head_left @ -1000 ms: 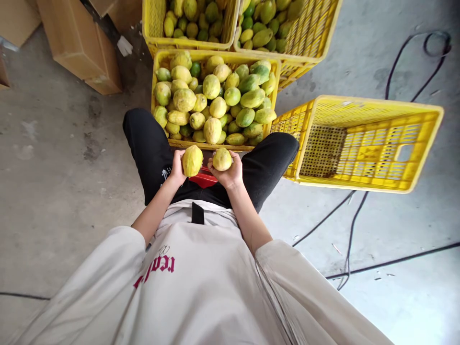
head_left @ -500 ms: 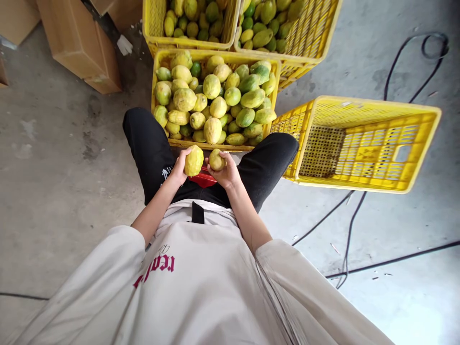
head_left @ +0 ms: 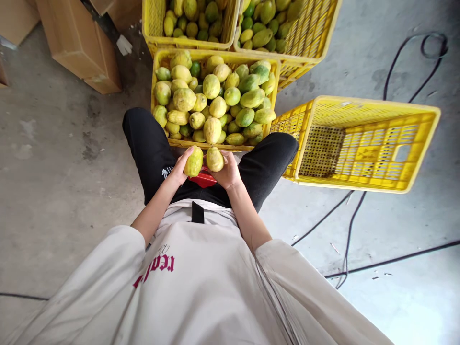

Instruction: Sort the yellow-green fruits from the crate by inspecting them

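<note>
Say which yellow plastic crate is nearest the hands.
The yellow rectangular plastic crate heaped with oval yellow-green fruit, ahead of the left hand and right hand. The far-left crate and far-right crate stand beyond it; the fourth crate sits farther right.

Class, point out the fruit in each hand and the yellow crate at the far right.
Left fruit (head_left: 193, 162), in left hand (head_left: 179, 167): head view, middle of its skin.
Right fruit (head_left: 214, 159), in right hand (head_left: 230, 171): head view, middle of its skin.
Yellow crate (head_left: 372, 153): head view, inner wall.
</note>
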Demonstrator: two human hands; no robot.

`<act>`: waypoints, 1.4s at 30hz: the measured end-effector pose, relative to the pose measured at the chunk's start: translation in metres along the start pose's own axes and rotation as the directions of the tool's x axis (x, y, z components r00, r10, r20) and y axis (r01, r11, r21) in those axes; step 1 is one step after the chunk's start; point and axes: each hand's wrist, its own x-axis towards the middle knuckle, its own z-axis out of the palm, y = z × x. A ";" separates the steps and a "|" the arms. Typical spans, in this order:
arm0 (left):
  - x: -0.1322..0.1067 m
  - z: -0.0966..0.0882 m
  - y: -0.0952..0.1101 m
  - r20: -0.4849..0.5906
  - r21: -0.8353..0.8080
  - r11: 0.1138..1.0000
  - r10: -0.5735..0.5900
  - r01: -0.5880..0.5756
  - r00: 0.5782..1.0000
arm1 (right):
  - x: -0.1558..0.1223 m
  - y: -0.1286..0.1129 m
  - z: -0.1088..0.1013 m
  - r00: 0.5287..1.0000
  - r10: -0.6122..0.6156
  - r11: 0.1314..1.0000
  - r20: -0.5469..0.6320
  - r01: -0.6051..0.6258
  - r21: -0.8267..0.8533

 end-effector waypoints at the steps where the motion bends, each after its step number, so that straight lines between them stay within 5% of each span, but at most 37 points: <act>1: -0.001 0.000 0.000 0.002 0.009 1.000 0.016 -0.016 1.000 | -0.002 0.001 0.002 1.000 -0.013 1.000 0.026 0.014 -0.020; 8: 0.005 -0.007 -0.002 -0.036 0.042 0.999 0.007 -0.006 0.999 | -0.006 0.006 -0.001 0.993 -0.104 0.970 0.063 0.115 -0.215; 18: 0.009 -0.007 0.002 -0.046 -0.097 0.994 -0.048 0.044 0.998 | 0.003 0.009 0.002 0.991 -0.088 0.989 -0.099 0.075 -0.128; 26: 0.006 -0.002 0.000 -0.032 -0.021 0.999 -0.028 0.027 0.999 | 0.001 0.006 -0.003 0.999 -0.032 0.987 0.022 0.035 -0.154; 42: 0.010 -0.005 -0.005 -0.045 0.016 1.000 0.007 -0.007 0.999 | 0.010 0.004 -0.007 0.999 0.012 0.998 -0.050 -0.015 -0.068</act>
